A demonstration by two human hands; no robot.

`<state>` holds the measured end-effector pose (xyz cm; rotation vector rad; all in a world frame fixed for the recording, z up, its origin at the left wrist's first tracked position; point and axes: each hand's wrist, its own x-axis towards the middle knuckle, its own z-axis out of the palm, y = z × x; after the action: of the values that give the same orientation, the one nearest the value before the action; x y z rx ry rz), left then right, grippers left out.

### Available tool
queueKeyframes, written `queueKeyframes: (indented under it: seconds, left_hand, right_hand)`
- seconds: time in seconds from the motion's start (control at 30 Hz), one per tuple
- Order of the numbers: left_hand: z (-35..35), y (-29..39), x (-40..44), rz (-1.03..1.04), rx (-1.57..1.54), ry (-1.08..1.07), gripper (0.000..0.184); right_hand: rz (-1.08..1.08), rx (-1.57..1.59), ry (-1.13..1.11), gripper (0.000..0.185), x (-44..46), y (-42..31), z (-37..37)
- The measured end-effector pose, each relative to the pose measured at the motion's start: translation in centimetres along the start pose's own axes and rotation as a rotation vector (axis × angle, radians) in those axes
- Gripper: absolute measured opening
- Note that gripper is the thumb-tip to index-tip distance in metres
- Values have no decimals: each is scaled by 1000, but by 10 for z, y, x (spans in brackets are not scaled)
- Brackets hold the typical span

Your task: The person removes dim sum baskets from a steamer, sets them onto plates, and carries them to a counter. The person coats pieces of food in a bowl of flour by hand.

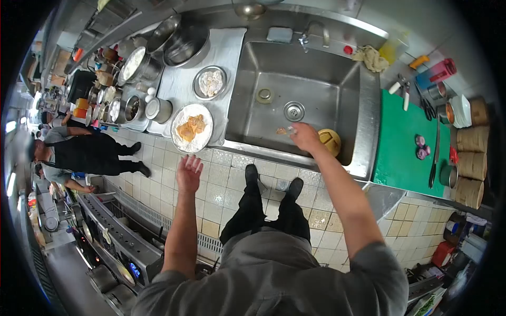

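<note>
My left hand (188, 174) is open with its fingers apart, just in front of a plate of white flour (179, 117). Orange-brown pieces of meat (191, 128) lie in that flour. Over the sink (274, 86), my right hand (305, 138) has its fingers drawn together. A small brownish piece of food (281, 131) shows at its fingertips and looks pinched, though the contact is small and hard to make out. Beside the right wrist, a yellow round container (330, 141) sits in the sink. Behind the flour plate, a metal bowl (210, 82) holds white-coated pieces.
A green cutting board (387, 152) bears purple onion pieces (421, 147), a knife (435, 160) and scissors (426, 102). The faucet (316, 37) stands behind the sink. Left are a lidded metal pot (158, 110) and several bowls. Another person (84, 152) stands farther left, near the stove (113, 226).
</note>
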<state>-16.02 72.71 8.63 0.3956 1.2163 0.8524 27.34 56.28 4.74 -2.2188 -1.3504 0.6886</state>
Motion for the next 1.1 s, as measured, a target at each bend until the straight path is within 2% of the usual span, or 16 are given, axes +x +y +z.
queueKeyframes:
  seconds: [0.03,0.1,0.17,0.23,0.4,0.5,0.57,0.63,0.67,0.7,0.77,0.83,0.9,0.93,1.0,1.1]
  left_hand:
    - [1,9,6,53,7,-5,36]
    - [-9,17,28,106,10,2,36]
    - [-24,11,46,128,-5,-91,30]
    - [-13,11,45,98,-44,-84,32]
    - [13,17,46,107,-11,-71,33]
    - [14,19,49,158,13,-50,33]
    - [0,14,51,168,-21,-106,36]
    - [1,13,39,169,-22,-99,40]
    - [8,18,28,169,-2,-72,41]
    - [18,23,18,173,14,-47,43]
    - [46,32,-12,206,15,-107,45]
    - [53,34,-25,151,194,-129,45]
    - [65,22,-27,94,177,-254,43]
    - [80,13,-30,79,176,-285,42]
    - [116,-5,-45,51,177,-355,41]
    - [165,-36,-69,-55,151,-507,37]
  right_hand:
    - [2,-5,-13,28,28,2,12]
    - [-71,-292,-388,29,83,3,42]
    - [-116,-400,-421,28,128,34,95]
    - [-170,-505,-466,28,151,46,130]
    - [-272,-645,-541,31,155,38,150]
    - [-352,-595,-530,33,155,66,171]
    - [-293,-552,-590,27,155,53,148]
    - [4,-309,-417,23,150,57,136]
    - [55,-146,-251,24,144,64,127]
    - [60,-149,-236,24,138,69,113]
    - [204,-286,-42,25,109,52,57]
    - [103,-168,17,25,85,16,9]
    - [156,177,174,25,53,-25,-39]
    - [149,173,196,25,40,-43,-61]
    - [-81,273,391,24,7,-87,-96]
    - [-141,277,423,23,-26,-141,-143]
